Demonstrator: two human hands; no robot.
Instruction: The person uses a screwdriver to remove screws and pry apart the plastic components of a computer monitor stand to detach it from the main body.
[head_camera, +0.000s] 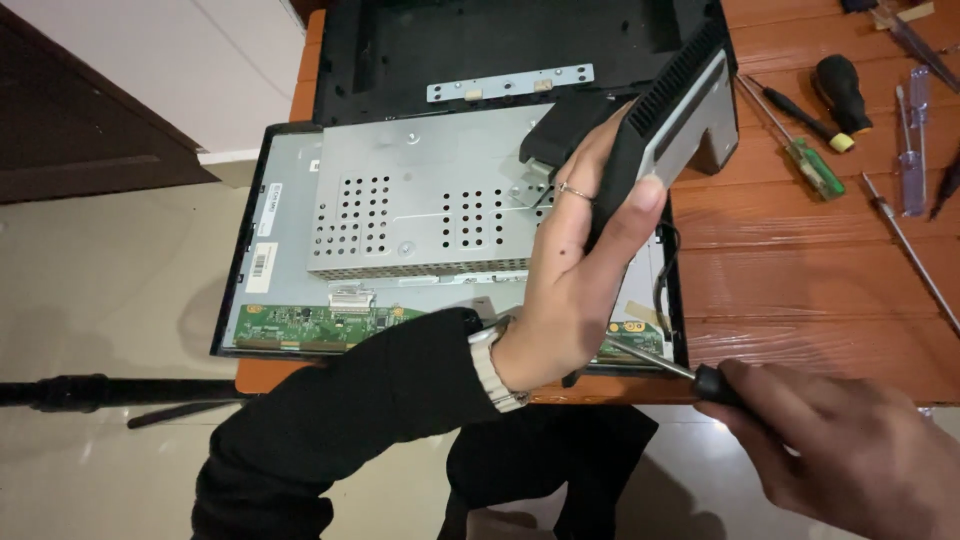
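Black plastic stand piece clamped in left hand, lifted off opened monitor, up at 1 o'clock of metal shield. Long axis runs 7 to 1 o'clock, grey foot end pointing toward 1. Right hand closed on screwdriver, tip aimed 10 o'clock at panel's lower edge. Back cover already off, lying at 12; shield and green circuit strip still mounted. Spare screwdrivers on tabletop at 2.
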